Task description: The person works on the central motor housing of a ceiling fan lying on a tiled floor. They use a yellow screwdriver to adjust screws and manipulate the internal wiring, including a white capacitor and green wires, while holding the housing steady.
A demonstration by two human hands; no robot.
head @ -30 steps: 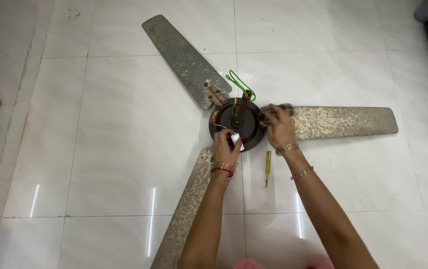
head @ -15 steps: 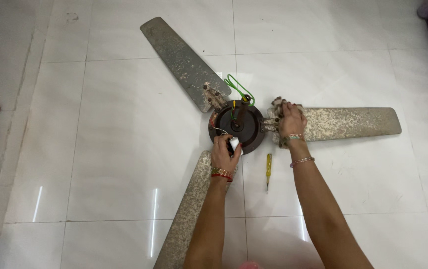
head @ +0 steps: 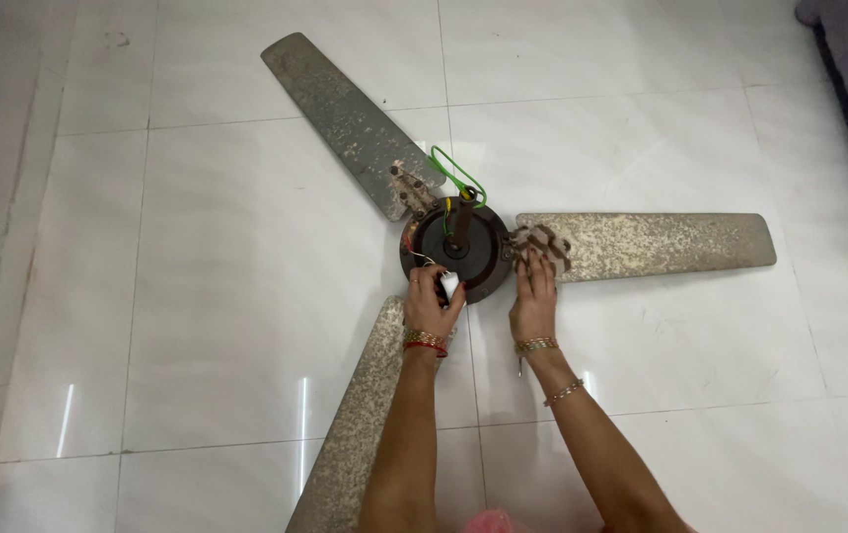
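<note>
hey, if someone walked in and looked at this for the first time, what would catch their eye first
A three-bladed ceiling fan lies flat on the white tiled floor, its speckled, worn blades spread across the middle of the view. At its dark round motor hub a green wire loops out, and the left hand holds a small white part at the hub's near edge while the right hand rests on the right blade's bracket.

A: Is the light good?
B: Yes, bright and even. The white floor (head: pixel 197 296) gives small glare streaks; shadows are soft.
A: Any blur?
B: Little; the edges bend slightly.
</note>
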